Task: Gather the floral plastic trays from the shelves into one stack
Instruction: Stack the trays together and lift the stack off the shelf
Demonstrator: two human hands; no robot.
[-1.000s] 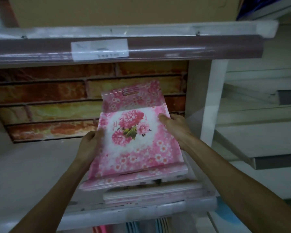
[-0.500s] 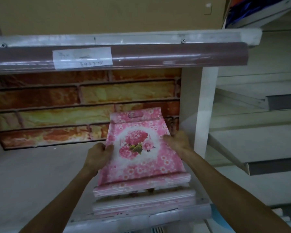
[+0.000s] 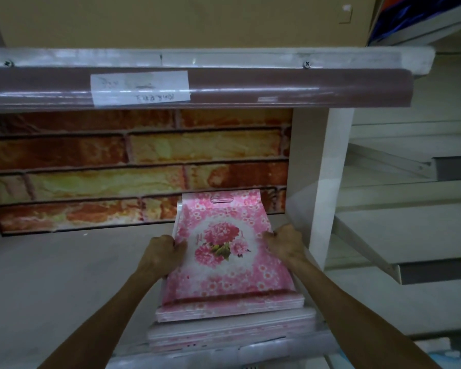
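Nearest to me, the shelf lip (image 3: 224, 354) runs across the bottom, a pale glossy strip, with the stack (image 3: 232, 334) sitting right behind it, front edges almost at the lip. Stack's lower trays are offset a little left of the upper ones, so the front edges don't line up. On top is the pink floral tray (image 3: 224, 262), near edge resting on the stack, far end with its handle slot (image 3: 222, 200) reaching the back wall.

My left hand (image 3: 163, 255) grips the tray's left edge, fingers curled around it, thumb on top. My right hand (image 3: 285, 243) grips the right edge the same way, fingers wrapped under. Both forearms come in from the bottom corners.

Room: left of the stack the shelf (image 3: 64, 275) is bare grey surface, wide open all the way to the frame edge. Right side is tight; the white post (image 3: 328, 182) stands just beside my right hand, can't tell if knuckles touch it. Beyond the post, other pale shelves (image 3: 410, 227) step off to the right.

Farther back, brick-pattern panel (image 3: 133, 169) covers the back wall. Overhead, the upper shelf's maroon rail (image 3: 277, 86) juts forward with a white label (image 3: 140, 87), writing too blurred to read. A tan box (image 3: 171, 20) sits above it.
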